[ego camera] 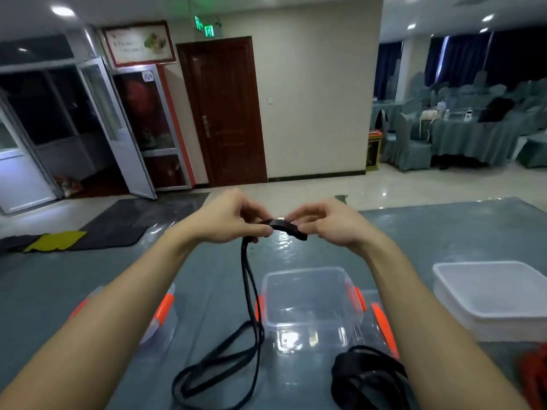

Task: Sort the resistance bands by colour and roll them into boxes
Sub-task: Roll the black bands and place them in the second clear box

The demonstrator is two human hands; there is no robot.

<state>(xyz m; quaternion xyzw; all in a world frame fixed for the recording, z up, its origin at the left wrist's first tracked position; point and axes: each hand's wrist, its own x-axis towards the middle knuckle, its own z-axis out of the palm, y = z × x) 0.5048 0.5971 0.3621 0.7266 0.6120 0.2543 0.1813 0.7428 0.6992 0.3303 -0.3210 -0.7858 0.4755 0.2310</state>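
Head view. The worktop point(444, 232), covered in grey-green cloth under a glossy clear sheet, ends at a far edge just beyond the hands; past it lies pale tiled floor point(310, 187), with a dark mat point(133, 220) to the left and a closed brown door point(225, 113) behind. The left hand point(231, 220) and right hand point(328, 223) are raised above the middle of the worktop, close together, each with fingers curled and pinching the folded upper end of a black resistance band point(284, 226). The rest of the band hangs from the left hand and lies in loose loops on the near worktop, touching the left side of a clear box point(307, 272). This box has orange clips, stands open-topped between the forearms, and its bottom shows through the walls. A second clear box point(159, 315) sits partly hidden under the left forearm. Stacked white boxes point(497, 297) stand at the right edge; their contents cannot be told. A second black band point(364, 377) lies bunched on the worktop near the right forearm, outside any box.
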